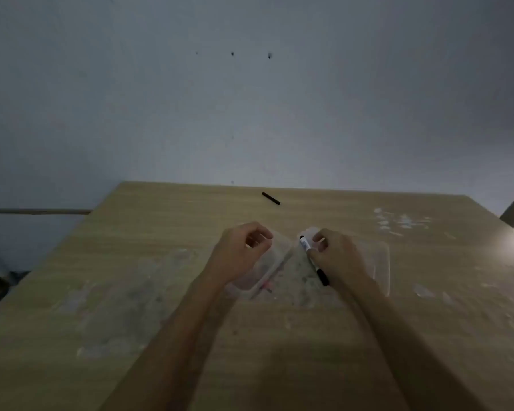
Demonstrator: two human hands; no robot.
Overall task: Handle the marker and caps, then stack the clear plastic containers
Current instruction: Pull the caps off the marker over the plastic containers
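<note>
Marker (312,259) is in my right hand (336,256), fingers curled round the barrel, tilted over the right clear container (380,262), which lies on the wooden table (131,292). My left hand (241,253) is curled down on the left clear container (273,262), just beside the other (I can't tell if it's gripping the rim or just resting), and a loose black cap-like piece (270,198) lies well apart near the far table edge. By my read the marker-and-caps part is mid-way and stacking isn't started: the two containers sit side by side, neither on the other.
</note>
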